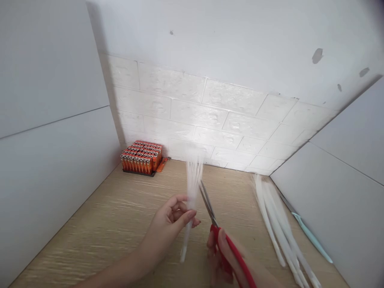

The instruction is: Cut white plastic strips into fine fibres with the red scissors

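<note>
While the left hand (175, 218) pinches 1 white bundle (194, 186), the right hand (229, 254) grips red-handled scissors (215, 231).

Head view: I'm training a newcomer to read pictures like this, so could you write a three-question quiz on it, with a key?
1. What does the right hand hold: (a) pliers, (b) red-handled scissors, (c) a paintbrush?
2. True or false: in the picture, the light-blue handle lies to the right of the loose white bundles.
3. Fill in: the bristly end of the white bundle in the left hand points toward the picture's ____ edge.
Key: 1 b; 2 true; 3 top.
</note>
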The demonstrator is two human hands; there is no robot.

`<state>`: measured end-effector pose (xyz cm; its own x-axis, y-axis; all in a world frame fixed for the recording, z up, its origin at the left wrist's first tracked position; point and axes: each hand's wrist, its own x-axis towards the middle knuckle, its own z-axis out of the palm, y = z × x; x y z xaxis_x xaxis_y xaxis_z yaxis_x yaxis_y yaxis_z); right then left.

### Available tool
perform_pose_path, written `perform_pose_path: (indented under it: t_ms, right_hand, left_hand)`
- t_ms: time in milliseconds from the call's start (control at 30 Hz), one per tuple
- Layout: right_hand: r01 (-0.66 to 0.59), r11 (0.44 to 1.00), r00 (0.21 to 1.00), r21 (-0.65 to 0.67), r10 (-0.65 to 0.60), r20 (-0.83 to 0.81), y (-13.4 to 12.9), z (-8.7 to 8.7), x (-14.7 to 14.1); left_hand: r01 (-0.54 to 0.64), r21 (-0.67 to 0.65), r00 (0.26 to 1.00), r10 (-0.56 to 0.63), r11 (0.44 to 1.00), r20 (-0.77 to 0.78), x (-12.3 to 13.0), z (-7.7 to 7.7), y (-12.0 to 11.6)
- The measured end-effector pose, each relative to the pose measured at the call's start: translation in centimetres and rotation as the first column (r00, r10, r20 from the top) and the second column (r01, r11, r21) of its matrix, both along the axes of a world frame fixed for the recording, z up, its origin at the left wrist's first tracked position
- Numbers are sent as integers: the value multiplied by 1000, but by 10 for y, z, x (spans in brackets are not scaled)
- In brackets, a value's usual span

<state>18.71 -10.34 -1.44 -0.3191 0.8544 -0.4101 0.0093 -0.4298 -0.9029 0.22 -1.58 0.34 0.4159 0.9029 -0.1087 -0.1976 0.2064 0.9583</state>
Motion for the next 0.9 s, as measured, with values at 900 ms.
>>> perform_pose_path:
  t_ms: [900]
  right_hand:
    - [-60,998,997,13,60,46,-7,6,-1]
  left_hand:
    - [53,101,999,-53,994,3,0,3,-8]
